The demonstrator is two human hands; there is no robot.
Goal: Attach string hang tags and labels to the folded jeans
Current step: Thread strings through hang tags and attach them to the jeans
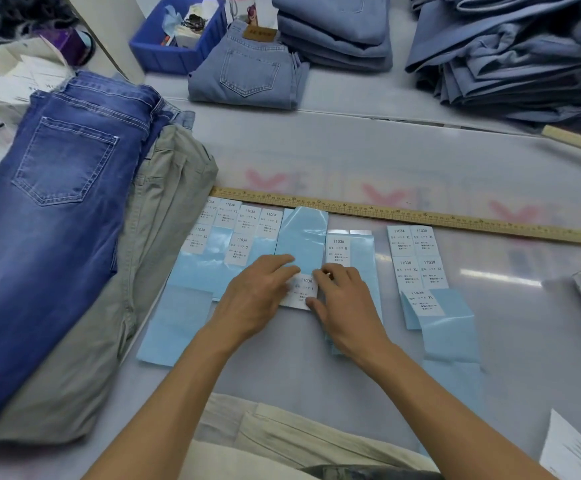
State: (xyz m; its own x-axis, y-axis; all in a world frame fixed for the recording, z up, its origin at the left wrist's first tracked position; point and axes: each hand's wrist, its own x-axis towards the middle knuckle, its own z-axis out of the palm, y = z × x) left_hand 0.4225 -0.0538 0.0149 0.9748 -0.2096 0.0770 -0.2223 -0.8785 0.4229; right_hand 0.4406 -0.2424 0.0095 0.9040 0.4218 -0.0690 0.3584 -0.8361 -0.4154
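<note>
1. Your left hand [259, 289] lies flat, fingers straight, pressing the edge of a white L label [302, 292].
2. Your right hand [344, 299] pinches that label's other edge, thumb underneath.
3. The label sits on the blue backing strip [302, 237], below the wooden ruler [420, 216].
4. Dark folded jeans [57, 202] lie far left, untagged.

Both forearms are bare from the wrists to the lower edge of the view, with no sleeve, watch, bracelet or ring showing on the left hand [259, 294] or the right hand [342, 303]. At six o'clock a pale cream garment [302, 441] with soft folds covers the person's front, above a dark patterned strip at the bottom edge.
</note>
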